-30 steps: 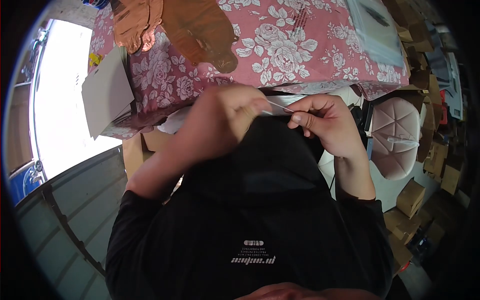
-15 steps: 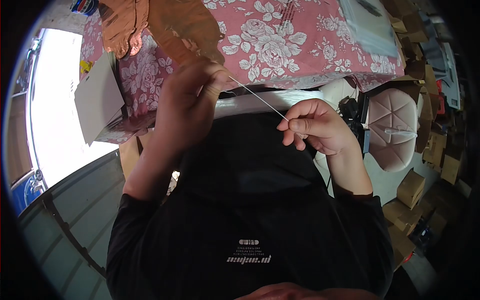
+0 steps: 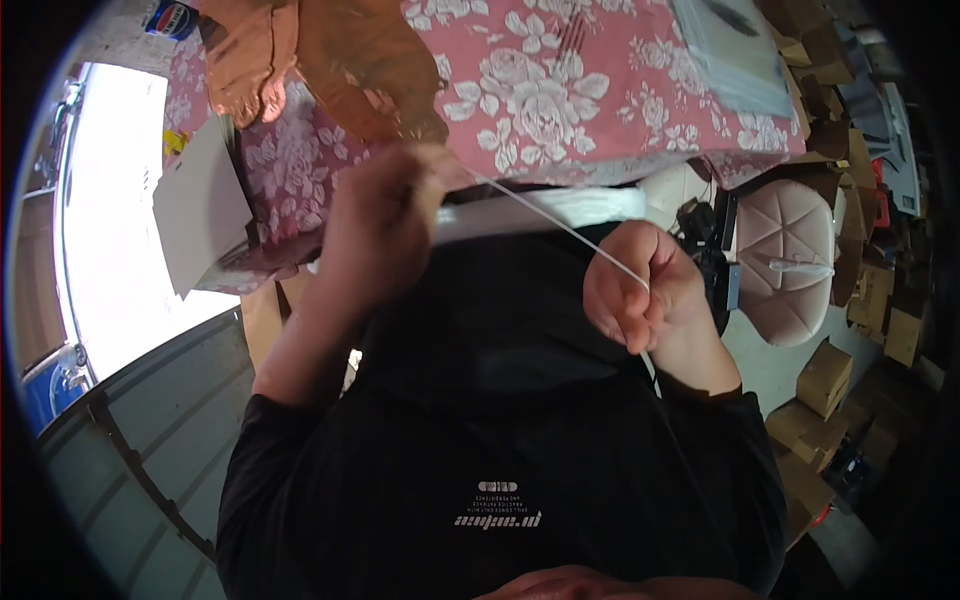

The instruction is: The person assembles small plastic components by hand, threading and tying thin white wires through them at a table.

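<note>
A thin white string [image 3: 556,223] runs taut on a slant between my two hands, above my dark shirt and the front of the table. My left hand [image 3: 385,220], smeared by motion, is closed with its fingertips pinching the upper left end. Lower and to the right, my right hand [image 3: 645,285] has its fingers curled on the string, which crosses over them. A short pale length shows below that hand. Beyond my left hand, brown sheet-like pieces [image 3: 350,50] lie on the table with a pink floral cloth [image 3: 535,100].
Clear plastic sleeves [image 3: 735,70] lie at the table's right end. Pale boards [image 3: 205,205] lean at its left edge, near a blue can [image 3: 172,18]. A padded stool [image 3: 785,250] stands to the right, with cardboard boxes [image 3: 825,378] beyond it.
My right hand has moved right and down and turned, its fingers now curled with the string across them. The stretch of string between my hands is longer. My left hand has shifted slightly.
</note>
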Tool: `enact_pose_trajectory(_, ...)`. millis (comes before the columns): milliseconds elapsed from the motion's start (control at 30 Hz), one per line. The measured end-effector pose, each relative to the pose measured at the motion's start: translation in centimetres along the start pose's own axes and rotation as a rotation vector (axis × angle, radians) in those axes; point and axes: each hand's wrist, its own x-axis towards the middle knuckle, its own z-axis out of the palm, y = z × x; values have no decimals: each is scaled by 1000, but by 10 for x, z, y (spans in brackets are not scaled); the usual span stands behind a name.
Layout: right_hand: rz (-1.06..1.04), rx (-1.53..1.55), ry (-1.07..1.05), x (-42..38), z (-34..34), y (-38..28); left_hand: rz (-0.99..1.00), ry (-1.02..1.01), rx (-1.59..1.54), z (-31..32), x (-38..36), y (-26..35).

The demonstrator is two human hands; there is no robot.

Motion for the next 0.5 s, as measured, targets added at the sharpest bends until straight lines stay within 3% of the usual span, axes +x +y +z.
enact_pose_trajectory(133, -62, 115, -188, 13, 4, 5, 174, -64, 87, 1, 2, 0)
enact_pose_trajectory(200, -85, 205, -190, 14, 7, 4, 32, -219, 180, 0, -2, 8)
enact_pose_trajectory(267, -93, 162, -190, 16, 12, -1, 57, -197, 218, 4, -9, 7)
enact_pose_trajectory(333, -253, 158, -12, 18, 18, -4, 405, -358, 359, 3, -13, 10)
enact_pose_trajectory(400, -374, 7, -1, 26, 21, -9, 426, -481, 330, 0, -17, 24)
enact_pose_trajectory(467, -539, -265, 319, 27, 18, -10, 545, -491, 330, 2, -23, 30)
enact_pose_trajectory(500, -580, -484, 345, 30, 11, -9, 551, -485, 334, 1, -24, 34)
